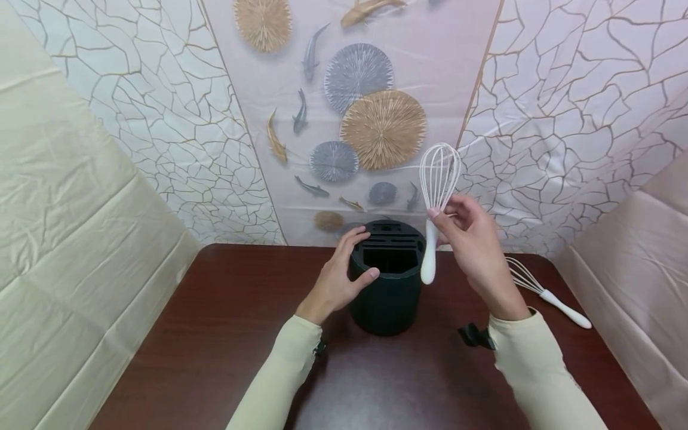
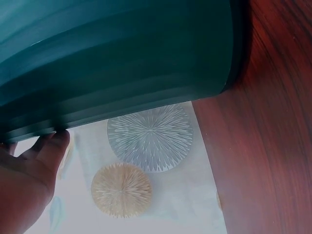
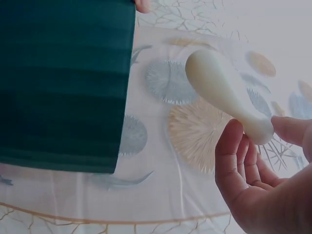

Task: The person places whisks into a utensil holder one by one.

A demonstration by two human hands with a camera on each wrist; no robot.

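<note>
A dark green utensil holder (image 1: 387,304) with a slotted top stands upright on the table. My left hand (image 1: 338,275) holds it at the left of its rim, thumb at the front and fingers towards the back; in the left wrist view, fingertips (image 2: 59,139) meet the holder's side. Just right of the holder, my right hand (image 1: 475,251) pinches a white whisk (image 1: 431,251) where handle and wires join. The whisk is nearly upright, wire loops up and handle hanging down beside the rim. Its rounded handle (image 3: 214,78) shows large in the right wrist view.
A second white whisk (image 1: 564,307) lies on the table at the right, partly hidden behind my right wrist. The dark reddish-brown table (image 1: 226,334) ends at a patterned cloth backdrop (image 1: 161,119). Pale cloth walls (image 1: 59,239) flank both sides.
</note>
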